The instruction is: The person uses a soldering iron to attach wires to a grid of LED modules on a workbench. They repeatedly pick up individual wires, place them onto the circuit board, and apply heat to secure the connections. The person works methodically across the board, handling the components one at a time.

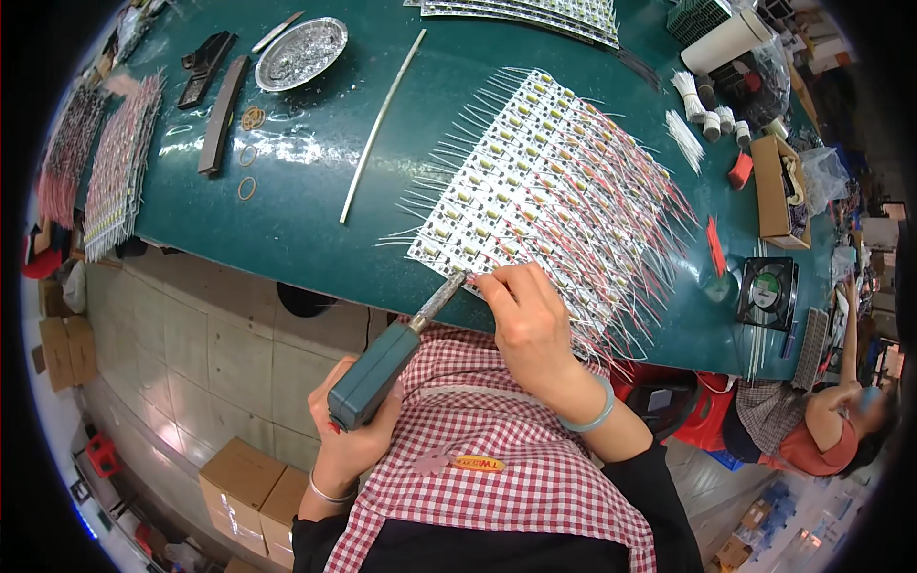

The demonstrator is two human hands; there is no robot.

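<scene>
My left hand (355,447) is wrapped round a dark green soldering gun (374,374), its metal barrel pointing up and right. The tip meets the near corner of a white panel of small circuit boards (497,181) on the table. Right at that tip, the thumb and fingers of my right hand (533,329) are pinched together; what they hold is too small to make out. Rows of small yellowish-green parts cover the panel. Red and white wires (621,205) fan out over its right side, while thin pale wires stick out along its left edge.
On the green table (287,210) lie a foil dish (304,55), a pale stick (384,124), dark bars (224,115) and rubber bands (247,187). Wired panels (124,167) hang over the left edge. Rightward are a small fan (766,292) and a cardboard box (770,191). Another person (821,430) sits right.
</scene>
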